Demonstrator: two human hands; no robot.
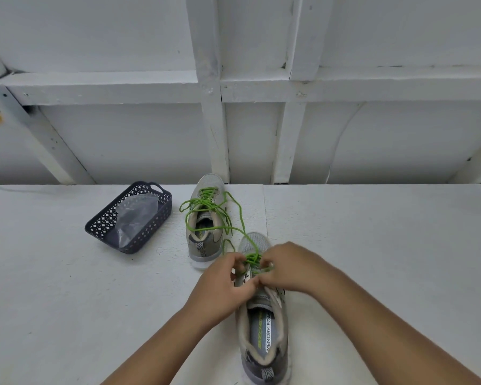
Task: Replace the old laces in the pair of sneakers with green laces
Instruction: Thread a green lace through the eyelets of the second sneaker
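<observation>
Two hands, the left hand (225, 284) and right hand (285, 266), are pinching the green lace (252, 258) over the near sneaker (263, 326) by the tabletop's front edge, threading its lower eyelets; next, judging so, crossing ends upward.

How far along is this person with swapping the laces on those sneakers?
Roughly past halfway, it seems. The far sneaker already carries a green lace through its eyelets, its ends lying loose and untied. In hand: the left hand and right hand both pinch the green lace over the near sneaker, threaded only near the toe. Left: its upper eyelets, then tying both.
</observation>
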